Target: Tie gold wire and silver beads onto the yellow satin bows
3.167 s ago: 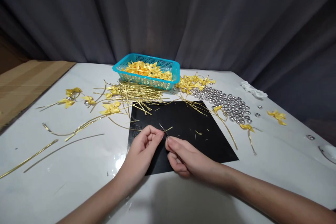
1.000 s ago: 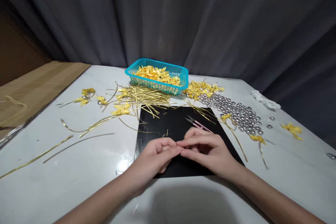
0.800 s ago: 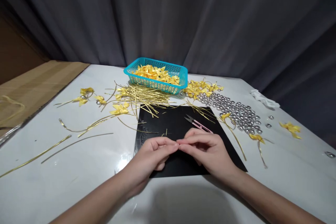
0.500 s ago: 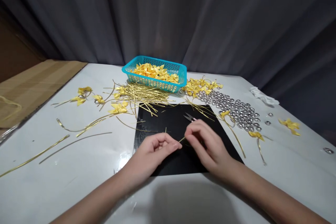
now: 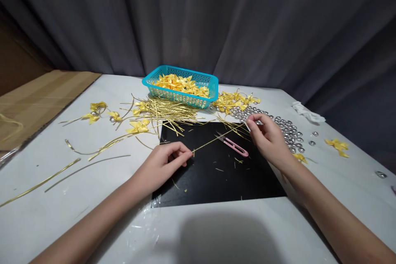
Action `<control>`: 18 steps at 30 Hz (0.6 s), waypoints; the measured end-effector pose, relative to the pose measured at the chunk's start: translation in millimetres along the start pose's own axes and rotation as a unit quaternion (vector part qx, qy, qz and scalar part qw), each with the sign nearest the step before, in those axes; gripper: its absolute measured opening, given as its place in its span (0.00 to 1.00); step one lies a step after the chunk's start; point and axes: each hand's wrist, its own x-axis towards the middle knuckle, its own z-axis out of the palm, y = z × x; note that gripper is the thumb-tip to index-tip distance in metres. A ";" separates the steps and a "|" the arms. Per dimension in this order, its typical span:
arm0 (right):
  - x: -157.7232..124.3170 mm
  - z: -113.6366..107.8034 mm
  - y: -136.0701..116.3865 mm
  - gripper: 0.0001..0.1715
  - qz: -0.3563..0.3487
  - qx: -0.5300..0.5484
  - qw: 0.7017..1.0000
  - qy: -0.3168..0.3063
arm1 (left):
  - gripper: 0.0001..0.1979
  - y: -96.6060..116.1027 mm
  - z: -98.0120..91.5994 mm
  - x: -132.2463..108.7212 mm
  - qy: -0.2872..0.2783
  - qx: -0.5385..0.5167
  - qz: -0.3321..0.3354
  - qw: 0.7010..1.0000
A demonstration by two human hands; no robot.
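A thin gold cord (image 5: 216, 138) stretches slantwise between my two hands, above a black mat (image 5: 198, 185). My left hand (image 5: 170, 163) pinches its lower end over the mat's left part. Higher up and to the right, my right hand (image 5: 267, 138) pinches the other end, near the silver beads. Beneath the cord, pink thread snips (image 5: 233, 145) lie on the mat with their blades pointing up and left. Small gold clippings (image 5: 238, 161) are scattered on the mat.
A blue basket (image 5: 149, 82) of yellow ribbon flowers stands at the back. In front lies a pile of gold cords (image 5: 173, 110). Silver beads (image 5: 292, 132) and yellow flowers (image 5: 235, 101) spread to the right. Loose cords (image 5: 40, 183) lie left, and a white cloth (image 5: 307, 112) far right.
My hands have moved apart, the right one up and to the right, the left one leftward. The cord now shows at length between them, and the thread snips are uncovered.
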 end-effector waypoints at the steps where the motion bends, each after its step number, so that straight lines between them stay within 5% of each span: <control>1: 2.1 -1.0 3.7 0.10 0.004 -0.006 1.000 0.002 | 0.13 -0.8 -3.1 1.1 0.002 0.014 0.003 1.000; 10: 8.1 0.6 22.6 0.12 -0.028 -0.068 0.997 0.006 | 0.14 -13.5 -27.4 7.0 -0.007 0.159 0.067 0.985; 14: 10.9 4.8 26.4 0.12 -0.038 -0.109 0.993 -0.038 | 0.14 -18.9 -36.3 8.4 0.018 0.320 0.137 0.937; 18: 26.7 8.3 23.1 0.13 -0.064 -0.126 0.977 -0.161 | 0.14 -26.2 -44.0 10.4 0.059 0.446 0.187 0.873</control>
